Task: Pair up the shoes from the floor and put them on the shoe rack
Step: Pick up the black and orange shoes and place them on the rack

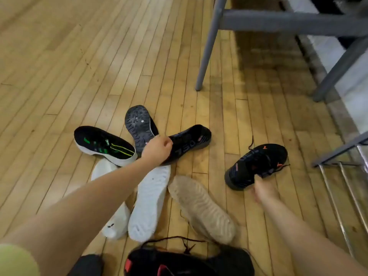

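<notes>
The person is reaching with both hands into a loose fan of shoes lying on the wooden floor. The left hand, near the picture's centre, is curling its fingers round the heel end of a black shoe with red marks; this one is lying on its side, its long axis running from the hand toward 2 o'clock, toe outward. The right hand, out at 4 o'clock from the centre, is pinching the collar of the matching black shoe, which is sitting upright with its toe pointing to about 7 o'clock and its laces trailing loose. Taking one in each hand looks like the pairing step: the two share the same red accents, so they are probably being brought together before going to the shoe rack, whose metal bars are showing at 3 to 4 o'clock, just beside the right hand. The rest are waiting: a grey-soled shoe sole up at 12 o'clock, a black and green shoe at 9, two white shoes sole up at 6 to 7, a tan-soled shoe at 5. A grey frame is standing at 1 o'clock.
</notes>
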